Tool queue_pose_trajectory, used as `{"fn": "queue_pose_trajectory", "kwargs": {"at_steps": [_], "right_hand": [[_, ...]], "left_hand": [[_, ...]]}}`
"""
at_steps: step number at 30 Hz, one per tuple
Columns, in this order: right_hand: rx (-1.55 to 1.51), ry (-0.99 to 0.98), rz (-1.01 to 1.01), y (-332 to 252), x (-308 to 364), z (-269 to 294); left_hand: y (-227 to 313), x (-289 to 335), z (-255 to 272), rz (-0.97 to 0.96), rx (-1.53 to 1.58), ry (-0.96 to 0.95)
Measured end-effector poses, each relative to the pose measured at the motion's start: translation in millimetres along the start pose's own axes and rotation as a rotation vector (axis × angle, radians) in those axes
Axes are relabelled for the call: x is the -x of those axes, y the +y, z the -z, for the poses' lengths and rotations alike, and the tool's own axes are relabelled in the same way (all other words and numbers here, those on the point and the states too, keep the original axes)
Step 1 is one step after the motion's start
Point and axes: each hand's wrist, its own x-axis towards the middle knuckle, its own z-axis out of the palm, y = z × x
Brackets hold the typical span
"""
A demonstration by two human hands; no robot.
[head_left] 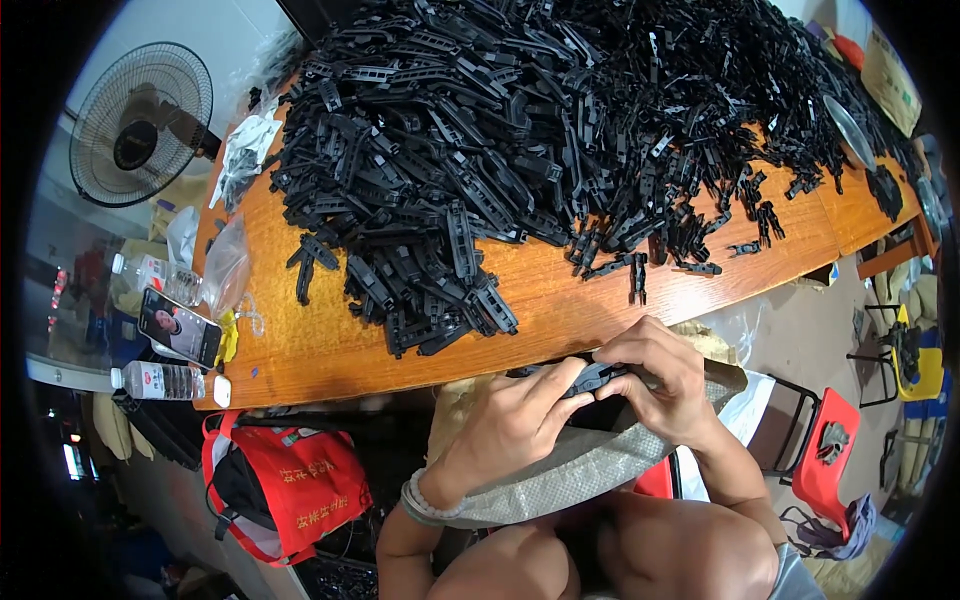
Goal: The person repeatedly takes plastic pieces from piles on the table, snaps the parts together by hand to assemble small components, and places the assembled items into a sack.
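Note:
Both hands meet just off the table's front edge, above my lap. My left hand [512,430], with a beaded bracelet at the wrist, pinches one end of a black plastic clip-like part [594,379]. From the other side my right hand [660,375] grips the same part between thumb and fingers. Fingers cover much of it, so its full shape is hidden. Below the hands a pale woven sack [570,468] lies across my lap with its rim folded. Beyond them a large heap of long black plastic parts [470,130] covers the table.
Smaller black parts [690,160] are heaped at the right of the wooden table [300,350]. A phone [180,327] leans among water bottles [160,381] at the left, near a fan [140,125]. A red bag [290,485] hangs below; a red chair [823,460] stands right.

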Motion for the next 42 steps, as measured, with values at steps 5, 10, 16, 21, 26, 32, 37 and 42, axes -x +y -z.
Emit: {"fn": "queue_pose_trajectory", "kwargs": {"at_steps": [5,10,16,21,26,32,37,42], "right_hand": [[-0.009,-0.010,-0.056,2,4,1],[-0.129,-0.057,-0.251,-2,2,7],[-0.084,-0.159,-0.379,13,2,29],[0.350,0.134,-0.351,26,-11,21],[0.464,0.123,-0.359,34,-15,12],[0.685,0.128,-0.322,43,-6,9],[0.246,0.139,-0.375,32,3,18],[-0.375,0.050,-0.377,-4,-1,10]], "left_hand": [[-6,0,-3,-0.021,0.038,-0.022],[-8,1,0,0.038,0.076,-0.050],[-34,-42,29,0.076,-0.652,0.336],[-64,-68,28,0.129,-1.063,0.252],[-59,-72,24,0.163,-0.890,0.330],[-23,-43,12,0.425,0.421,0.500],[-24,-9,2,0.606,1.089,0.475],[-19,0,-1,0.701,1.190,0.387]]}}
